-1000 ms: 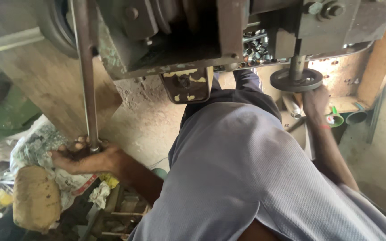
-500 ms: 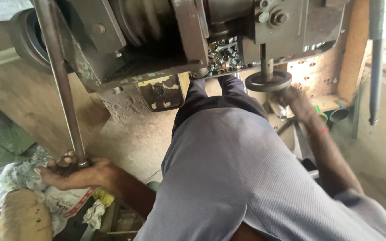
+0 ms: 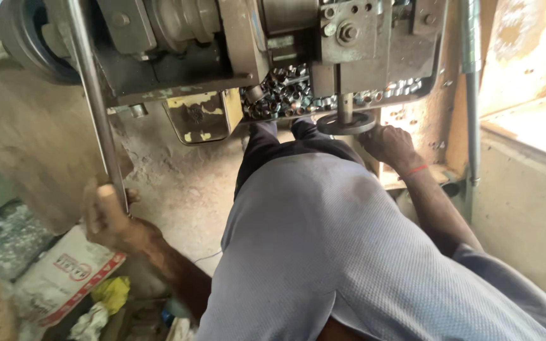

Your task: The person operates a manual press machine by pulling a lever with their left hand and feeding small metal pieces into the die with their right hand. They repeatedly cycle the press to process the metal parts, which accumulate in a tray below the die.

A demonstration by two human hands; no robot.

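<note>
Our left hand (image 3: 112, 221) grips the long steel lever (image 3: 96, 107) low down; our right hand (image 3: 390, 145) curls at the round die plate (image 3: 347, 123) under the press, so we keep fingers clear.

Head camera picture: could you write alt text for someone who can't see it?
Seen from above, a person in a grey shirt works at a worn metal press machine. The left hand grips its long steel lever; the right hand rests beside a round die plate. Small metal rings fill the tray behind.
</note>
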